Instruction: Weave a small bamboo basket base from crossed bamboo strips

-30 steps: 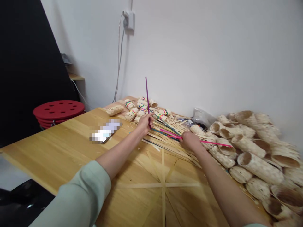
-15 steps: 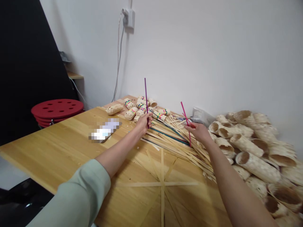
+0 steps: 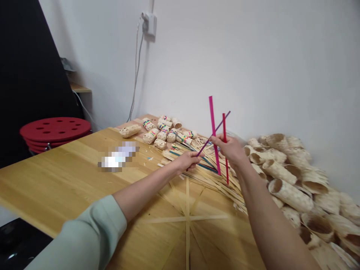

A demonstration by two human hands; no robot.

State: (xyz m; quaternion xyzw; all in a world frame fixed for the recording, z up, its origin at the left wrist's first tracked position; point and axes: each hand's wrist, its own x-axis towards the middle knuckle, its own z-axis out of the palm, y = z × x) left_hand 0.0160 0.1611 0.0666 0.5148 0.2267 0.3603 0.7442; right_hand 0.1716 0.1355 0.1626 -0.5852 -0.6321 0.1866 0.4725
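Note:
A thin purple strip (image 3: 206,143) slants up to the right from my left hand (image 3: 189,162), whose fingers are closed on it. My right hand (image 3: 229,148) pinches a broad pink strip (image 3: 211,112) and also has a red strip (image 3: 224,122) in its grip; both stand nearly upright. The purple strip's upper part crosses the pink one. Beneath the hands lies a loose bundle of pale bamboo-like strips (image 3: 208,180), with a few dark teal ones among them. Nearer to me, flat pale strips (image 3: 202,218) cross in a star on the wooden table (image 3: 84,195).
Small woven tubes with coloured bands (image 3: 151,135) lie at the back of the table. On the right a big heap of plain woven tubes (image 3: 292,195) rises beside my right forearm. A blurred-out flat object (image 3: 118,157) lies left; red stools (image 3: 56,129) are stacked beyond the table edge.
My left hand has moved right and lower, tipping the purple strip from upright to a slant. My right hand has risen slightly, and its pink and red strips now stand apart.

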